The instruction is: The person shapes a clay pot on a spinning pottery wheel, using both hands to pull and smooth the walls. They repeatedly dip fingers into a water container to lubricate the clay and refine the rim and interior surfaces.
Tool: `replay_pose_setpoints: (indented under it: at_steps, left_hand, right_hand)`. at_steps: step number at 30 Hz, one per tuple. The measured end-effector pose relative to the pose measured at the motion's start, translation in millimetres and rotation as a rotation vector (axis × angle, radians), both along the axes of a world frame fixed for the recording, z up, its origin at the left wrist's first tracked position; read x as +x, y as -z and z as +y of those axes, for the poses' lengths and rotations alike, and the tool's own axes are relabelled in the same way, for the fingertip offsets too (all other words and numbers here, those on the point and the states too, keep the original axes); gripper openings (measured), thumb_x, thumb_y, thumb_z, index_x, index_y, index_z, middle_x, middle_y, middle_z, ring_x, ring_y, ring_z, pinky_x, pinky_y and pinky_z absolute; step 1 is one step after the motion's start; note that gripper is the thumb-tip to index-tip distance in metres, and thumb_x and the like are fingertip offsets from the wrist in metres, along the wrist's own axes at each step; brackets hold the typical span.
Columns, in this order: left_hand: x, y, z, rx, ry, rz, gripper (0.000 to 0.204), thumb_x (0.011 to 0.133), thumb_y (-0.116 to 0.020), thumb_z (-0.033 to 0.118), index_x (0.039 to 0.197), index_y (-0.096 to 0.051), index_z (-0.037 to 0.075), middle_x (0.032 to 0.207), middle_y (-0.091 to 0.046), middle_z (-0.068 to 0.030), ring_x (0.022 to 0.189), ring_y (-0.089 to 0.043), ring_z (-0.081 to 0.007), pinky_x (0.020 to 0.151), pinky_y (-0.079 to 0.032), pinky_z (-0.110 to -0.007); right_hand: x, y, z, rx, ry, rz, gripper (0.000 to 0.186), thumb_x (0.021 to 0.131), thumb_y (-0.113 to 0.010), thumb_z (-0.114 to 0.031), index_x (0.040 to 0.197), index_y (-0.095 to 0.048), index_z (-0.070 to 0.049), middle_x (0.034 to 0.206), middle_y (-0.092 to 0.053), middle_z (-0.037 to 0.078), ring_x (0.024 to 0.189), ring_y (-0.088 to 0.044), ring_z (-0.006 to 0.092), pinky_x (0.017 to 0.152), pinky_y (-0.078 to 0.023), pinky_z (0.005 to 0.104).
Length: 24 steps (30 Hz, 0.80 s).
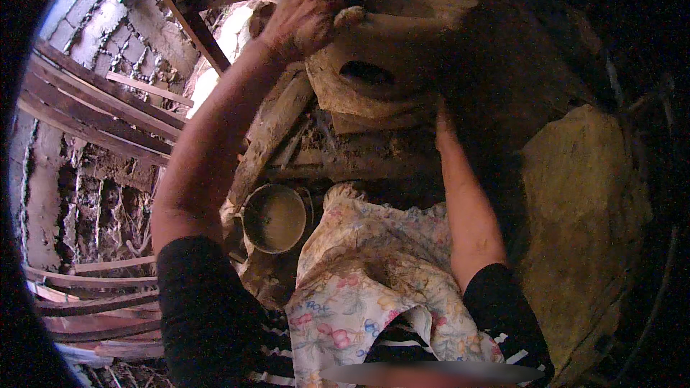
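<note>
My left hand [305, 11] lies spread, fingers apart, on the clay pot [388, 50] above my apron [366, 273], while my right grip is lost in shadow, a muddy bowl [274, 218] below.

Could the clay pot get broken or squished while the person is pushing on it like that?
Maybe. The left hand presses flat on the clay pot, so a hard push might dent the wall if the clay is soft. The right hand is lost in shadow behind the pot, so its support cannot be judged. The metal bowl of muddy liquid sits close by the flowered apron and could be knocked over.
</note>
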<state>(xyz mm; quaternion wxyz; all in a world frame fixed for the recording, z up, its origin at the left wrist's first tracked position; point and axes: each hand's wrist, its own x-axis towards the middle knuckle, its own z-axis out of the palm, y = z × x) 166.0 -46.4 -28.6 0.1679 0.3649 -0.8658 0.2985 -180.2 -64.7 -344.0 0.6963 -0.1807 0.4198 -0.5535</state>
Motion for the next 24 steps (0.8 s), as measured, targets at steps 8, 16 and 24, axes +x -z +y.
replay_pose_setpoints:
  at_steps: [8,16,24]
  left_hand:
    - [19,-2,-6,0.219,0.223,0.79,0.044,0.083,-0.057,0.037,0.114,-0.055,0.006,0.117,-0.051,-0.018,0.11,-0.046,-0.0383,0.091,-0.039,-0.045]
    - [6,-27,-50,0.621,-0.272,0.176,0.041,0.088,-0.05,0.024,0.126,-0.05,0.008,0.141,-0.033,-0.0135,0.132,-0.024,-0.0308,0.103,-0.022,-0.054]
    - [9,-33,-49,-0.029,0.246,-0.153,0.044,0.09,-0.046,0.024,0.131,-0.044,0.009,0.14,-0.035,-0.0117,0.13,-0.03,-0.0305,0.106,-0.021,-0.045]
  right_hand:
    - [9,-13,8,-0.025,0.04,0.075,0.074,0.086,-0.046,-0.055,0.136,-0.034,-0.002,0.14,-0.034,0.012,0.126,-0.035,0.0266,0.104,-0.028,0.0379]
    - [13,-17,10,-0.037,0.072,0.145,0.075,0.085,-0.047,-0.055,0.136,-0.034,-0.002,0.14,-0.035,0.012,0.126,-0.035,0.0267,0.104,-0.028,0.0379]
    - [22,-30,19,-0.048,0.102,0.247,0.075,0.084,-0.048,-0.055,0.136,-0.034,-0.002,0.14,-0.035,0.012,0.126,-0.035,0.0269,0.104,-0.028,0.0379]
